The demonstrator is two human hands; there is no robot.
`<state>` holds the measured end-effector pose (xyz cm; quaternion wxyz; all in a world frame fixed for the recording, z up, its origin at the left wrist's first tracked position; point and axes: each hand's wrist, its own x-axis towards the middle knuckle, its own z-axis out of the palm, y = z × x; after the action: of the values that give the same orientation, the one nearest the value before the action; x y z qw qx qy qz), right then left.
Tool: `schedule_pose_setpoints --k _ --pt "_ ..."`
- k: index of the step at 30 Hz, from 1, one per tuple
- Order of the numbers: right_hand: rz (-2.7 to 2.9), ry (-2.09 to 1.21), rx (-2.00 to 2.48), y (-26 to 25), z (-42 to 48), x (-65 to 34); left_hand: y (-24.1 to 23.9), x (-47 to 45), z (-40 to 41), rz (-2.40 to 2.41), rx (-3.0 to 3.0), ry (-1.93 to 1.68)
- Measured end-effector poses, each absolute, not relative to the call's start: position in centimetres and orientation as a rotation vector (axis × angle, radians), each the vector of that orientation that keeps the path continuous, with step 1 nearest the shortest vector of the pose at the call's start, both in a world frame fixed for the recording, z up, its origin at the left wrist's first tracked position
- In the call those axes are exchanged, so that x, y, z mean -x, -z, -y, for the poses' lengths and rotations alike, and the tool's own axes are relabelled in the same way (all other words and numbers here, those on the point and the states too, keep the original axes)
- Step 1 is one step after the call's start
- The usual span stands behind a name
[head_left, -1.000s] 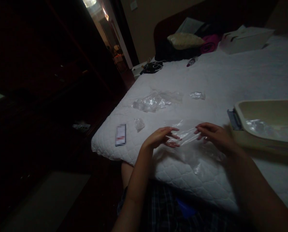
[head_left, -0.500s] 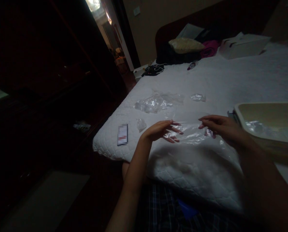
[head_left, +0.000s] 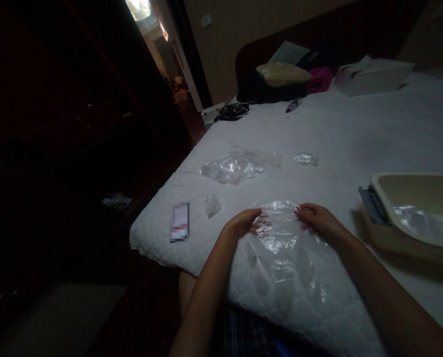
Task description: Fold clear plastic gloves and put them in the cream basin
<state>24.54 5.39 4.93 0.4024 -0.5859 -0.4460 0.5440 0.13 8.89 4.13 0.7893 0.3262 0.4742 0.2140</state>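
A clear plastic bag [head_left: 283, 243] hangs between my hands over the front edge of the bed, its lower part draping toward me. My left hand [head_left: 246, 221] grips its upper left side, thumb on top and the fingers seen through the film. At the upper right corner, my right hand [head_left: 316, 218] pinches the bag between thumb and fingers. Beyond it, a larger crumpled plastic bag [head_left: 232, 167] lies flat on the bed. A small folded plastic bag [head_left: 305, 158] is to its right, and another small crumpled one [head_left: 211, 205] rests left of my left hand.
A cream bin [head_left: 381, 198] with plastic inside stands to my right on the white quilted bed [head_left: 340, 134]. A blurred-out phone-like item [head_left: 180, 222] lies near the left edge. A pillow [head_left: 284, 74], a pink roll [head_left: 319, 80] and a white box [head_left: 373, 77] sit toward the headboard.
Both hands have moved closer to me and closed on the bag. Its film, earlier stretched sideways between spread fingers, now hangs down in front. The view has shifted slightly.
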Motion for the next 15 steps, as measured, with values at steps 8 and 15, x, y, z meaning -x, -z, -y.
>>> schedule_pose_setpoints --k 8,15 --pt "1.144 -1.247 1.392 -3.1 -5.7 -25.5 -3.9 0.0 -8.7 -1.021 -0.781 -0.645" --pt "1.548 -0.599 1.476 -2.7 -4.7 -25.3 -3.5 -0.8 -8.7 -1.133 -0.915 -0.914"
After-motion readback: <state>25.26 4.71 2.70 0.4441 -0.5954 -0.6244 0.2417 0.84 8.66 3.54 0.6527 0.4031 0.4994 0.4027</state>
